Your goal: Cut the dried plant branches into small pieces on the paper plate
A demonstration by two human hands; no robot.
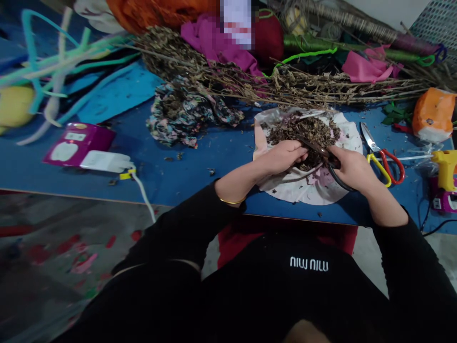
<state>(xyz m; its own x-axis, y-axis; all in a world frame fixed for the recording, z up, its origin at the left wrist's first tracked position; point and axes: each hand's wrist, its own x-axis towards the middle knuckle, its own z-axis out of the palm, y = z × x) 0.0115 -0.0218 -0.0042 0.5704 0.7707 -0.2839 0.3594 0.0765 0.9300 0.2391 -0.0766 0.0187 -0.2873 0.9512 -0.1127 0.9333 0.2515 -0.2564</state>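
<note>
A heap of brown, crumbled dried leaves (323, 131) lies on a round piece of pale cloth (303, 193) near the table's front edge. My right hand (352, 166) is closed around the black handles of a pair of scissors (341, 181), whose dark blades point left over the heap. Above the heap's left side, my left hand (285, 156) has its fingers curled together by the blade tips. What they pinch is too small and dark to make out. Another pair of scissors (383, 159), with one red and one yellow handle loop, rests just right of the cloth.
Long dried stalks (303, 88) stretch across the back of the blue table (193, 176). Bunched floral fabric (193, 112) lies left of the cloth. Further left is a purple box (76, 145) with a white cable (143, 190). A yellow glue gun (446, 169) sits at the right.
</note>
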